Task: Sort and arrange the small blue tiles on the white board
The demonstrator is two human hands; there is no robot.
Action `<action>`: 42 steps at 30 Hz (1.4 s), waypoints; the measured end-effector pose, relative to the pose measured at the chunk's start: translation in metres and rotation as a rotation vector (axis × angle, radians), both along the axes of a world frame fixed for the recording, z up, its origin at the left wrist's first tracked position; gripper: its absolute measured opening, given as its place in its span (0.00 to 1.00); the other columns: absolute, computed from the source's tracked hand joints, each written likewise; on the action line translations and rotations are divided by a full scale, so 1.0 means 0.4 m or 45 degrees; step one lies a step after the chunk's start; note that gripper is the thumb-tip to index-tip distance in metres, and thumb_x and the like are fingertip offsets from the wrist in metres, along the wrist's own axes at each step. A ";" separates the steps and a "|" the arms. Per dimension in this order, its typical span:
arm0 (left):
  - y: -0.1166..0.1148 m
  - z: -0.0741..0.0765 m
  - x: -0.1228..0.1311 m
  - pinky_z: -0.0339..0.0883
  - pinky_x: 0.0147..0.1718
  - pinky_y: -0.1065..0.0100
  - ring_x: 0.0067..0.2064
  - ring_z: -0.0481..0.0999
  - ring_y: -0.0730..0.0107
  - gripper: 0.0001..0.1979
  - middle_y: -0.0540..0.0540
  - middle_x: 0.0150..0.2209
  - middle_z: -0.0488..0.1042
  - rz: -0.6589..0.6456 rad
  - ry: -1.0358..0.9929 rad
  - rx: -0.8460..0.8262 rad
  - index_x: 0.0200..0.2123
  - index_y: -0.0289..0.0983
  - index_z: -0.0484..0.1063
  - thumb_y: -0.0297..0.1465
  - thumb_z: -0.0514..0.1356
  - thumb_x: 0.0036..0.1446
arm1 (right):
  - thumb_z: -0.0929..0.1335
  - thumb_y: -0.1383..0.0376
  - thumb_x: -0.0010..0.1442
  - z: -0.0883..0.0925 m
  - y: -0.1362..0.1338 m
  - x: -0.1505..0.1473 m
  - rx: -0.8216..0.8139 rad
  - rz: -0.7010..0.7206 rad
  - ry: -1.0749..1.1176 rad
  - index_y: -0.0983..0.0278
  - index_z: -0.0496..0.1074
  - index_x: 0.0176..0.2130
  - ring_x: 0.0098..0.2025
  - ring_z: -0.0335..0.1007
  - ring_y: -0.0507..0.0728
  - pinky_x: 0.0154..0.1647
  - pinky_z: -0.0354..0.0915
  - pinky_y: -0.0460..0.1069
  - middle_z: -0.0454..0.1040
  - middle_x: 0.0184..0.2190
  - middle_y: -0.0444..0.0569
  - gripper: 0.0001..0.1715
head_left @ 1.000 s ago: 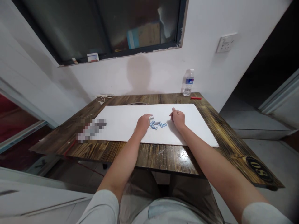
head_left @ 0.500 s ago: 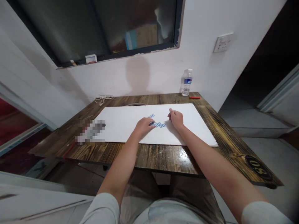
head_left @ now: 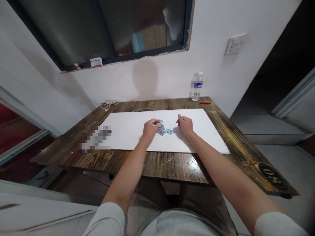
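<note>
My left hand point(head_left: 150, 129) is raised just over a white board, its thumb and fingers pinched on a small dark-blue piece point(head_left: 160, 126). Under and beside those fingertips lies a staggered group of small blue-and-white rectangular pieces point(head_left: 168, 131), flat on the board. One more such piece point(head_left: 161, 121) shows at the fingertips on the far side, partly covered by the hand. To the right of the group, my right hand point(head_left: 186, 125) rests on the board, closed with the thumb on top. Its curled fingers hide whatever may be inside.
The white board point(head_left: 128, 131) covers much of the dark wooden table point(head_left: 162, 167). A water bottle point(head_left: 197, 88) and red pen-like stick point(head_left: 205, 103) are at the back right. A white cable point(head_left: 108, 104) lies back left; a blurred item point(head_left: 97, 139) lies at the board's left end.
My left hand has lifted slightly and moved a little away from me, from the group toward the farther piece. More of the group's left end shows. My right hand stays put.
</note>
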State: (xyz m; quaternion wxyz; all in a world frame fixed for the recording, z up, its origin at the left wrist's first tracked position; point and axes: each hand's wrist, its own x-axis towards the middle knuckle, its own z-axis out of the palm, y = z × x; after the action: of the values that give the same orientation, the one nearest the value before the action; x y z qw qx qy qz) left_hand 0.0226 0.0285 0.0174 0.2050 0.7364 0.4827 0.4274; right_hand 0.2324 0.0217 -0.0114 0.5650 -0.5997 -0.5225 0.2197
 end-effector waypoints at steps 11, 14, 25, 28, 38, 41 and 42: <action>-0.005 0.026 -0.002 0.69 0.36 0.69 0.39 0.74 0.70 0.14 0.45 0.41 0.76 -0.045 -0.088 0.106 0.42 0.38 0.76 0.35 0.65 0.51 | 0.57 0.40 0.60 -0.004 0.002 0.000 -0.010 0.019 0.015 0.62 0.70 0.19 0.23 0.67 0.54 0.27 0.57 0.48 0.70 0.16 0.46 0.36; 0.000 0.023 -0.005 0.68 0.38 0.68 0.37 0.72 0.70 0.17 0.46 0.40 0.75 0.009 -0.004 0.114 0.43 0.39 0.76 0.36 0.66 0.49 | 0.57 0.40 0.59 -0.004 0.002 0.000 -0.014 0.028 0.014 0.62 0.70 0.19 0.22 0.66 0.54 0.27 0.57 0.48 0.70 0.16 0.46 0.36; -0.003 0.002 -0.022 0.67 0.41 0.64 0.42 0.73 0.62 0.17 0.44 0.43 0.75 -0.049 0.503 -0.070 0.42 0.41 0.77 0.40 0.66 0.48 | 0.58 0.43 0.60 0.002 0.000 -0.002 -0.056 0.072 -0.009 0.62 0.70 0.19 0.22 0.65 0.54 0.27 0.57 0.48 0.69 0.16 0.45 0.33; -0.015 0.012 -0.021 0.65 0.45 0.62 0.46 0.72 0.57 0.15 0.45 0.42 0.76 -0.169 0.752 0.021 0.39 0.43 0.79 0.40 0.67 0.46 | 0.58 0.44 0.61 0.000 0.003 -0.002 -0.059 0.076 -0.030 0.61 0.70 0.19 0.22 0.65 0.54 0.27 0.57 0.48 0.69 0.16 0.44 0.32; -0.023 0.031 -0.008 0.65 0.42 0.66 0.40 0.75 0.62 0.13 0.43 0.39 0.79 -0.100 0.796 0.008 0.39 0.39 0.79 0.31 0.54 0.58 | 0.58 0.45 0.61 0.001 0.002 -0.002 -0.057 0.072 -0.078 0.62 0.70 0.20 0.23 0.65 0.54 0.28 0.57 0.48 0.69 0.16 0.44 0.32; -0.017 0.026 -0.009 0.65 0.43 0.67 0.40 0.75 0.64 0.14 0.45 0.39 0.79 -0.019 0.620 0.014 0.39 0.39 0.79 0.27 0.52 0.58 | 0.58 0.45 0.61 0.002 0.000 -0.002 -0.052 0.077 -0.082 0.63 0.70 0.20 0.23 0.65 0.53 0.28 0.56 0.48 0.69 0.16 0.44 0.32; -0.013 0.022 -0.009 0.65 0.44 0.67 0.41 0.75 0.64 0.15 0.45 0.40 0.79 0.007 0.534 0.018 0.40 0.39 0.78 0.26 0.52 0.57 | 0.58 0.45 0.61 0.002 0.000 -0.002 -0.052 0.078 -0.082 0.63 0.70 0.20 0.23 0.65 0.53 0.28 0.56 0.48 0.69 0.16 0.44 0.32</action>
State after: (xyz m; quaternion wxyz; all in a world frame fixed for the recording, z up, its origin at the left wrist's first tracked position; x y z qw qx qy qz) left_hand 0.0189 0.0232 0.0263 0.0936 0.8094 0.5138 0.2687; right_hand 0.2318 0.0216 -0.0108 0.5285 -0.6016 -0.5539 0.2279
